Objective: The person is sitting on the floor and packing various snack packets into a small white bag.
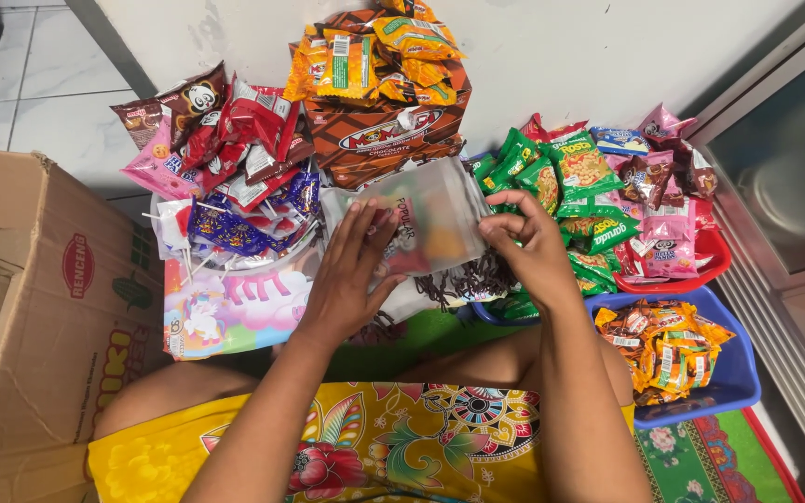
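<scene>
The person's arms are bare from the near edge up to the left hand [345, 279] and right hand [525, 244], with no sleeves, rings or watch showing. A bright yellow cloth [375, 447] covers the lap, printed with red flowers, green leaves and a round blue-and-white medallion.

A cardboard carton [20, 307] stands at the left. Right of it a round tub [235, 265] holds lollipops [225, 228], with snack packets [211, 126] heaped on its far side. Farther right, a printed box [388, 130] carries more packets [375, 51] on top. In the middle, both hands hold a clear bag [430, 219]. At the right, a red basket [701, 261] lies behind a blue tub [738, 373] holding wrapped snacks [663, 349].
</scene>
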